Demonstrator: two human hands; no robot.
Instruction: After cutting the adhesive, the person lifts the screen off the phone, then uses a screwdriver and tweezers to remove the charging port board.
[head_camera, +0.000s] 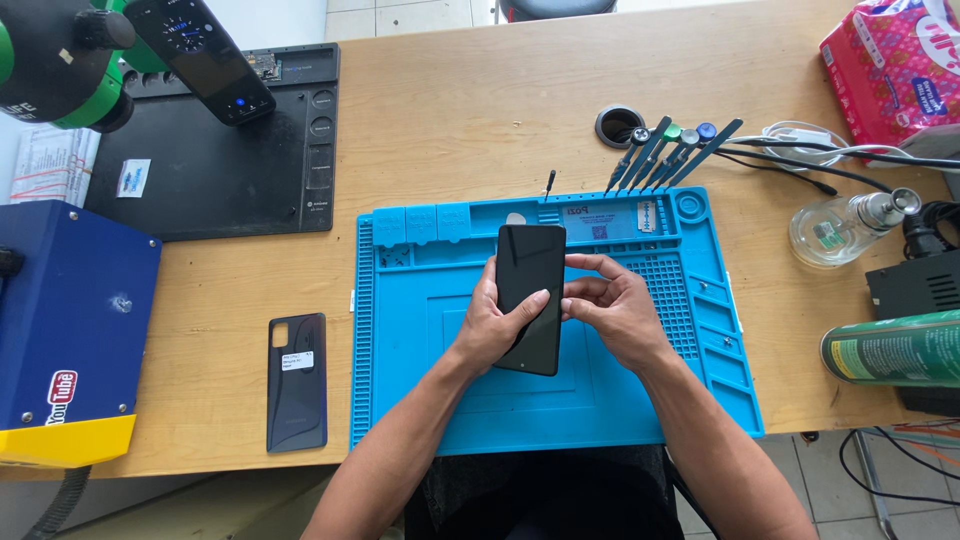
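Head view, hands clasp phone — mat beneath

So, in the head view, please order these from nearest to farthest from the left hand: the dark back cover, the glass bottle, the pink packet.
Measured from the left hand:
1. Dark back cover, on the wood left of the blue mat.
2. Glass bottle, lying at the right.
3. Pink packet, top right corner.

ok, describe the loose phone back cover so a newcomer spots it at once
Start at the blue repair mat in the middle of the wooden desk. Just off its left edge, on bare wood, lies the phone back cover, apart from the mat. Unlike the black phone held in both hands, it is flat, untouched, dark, with a white sticker.
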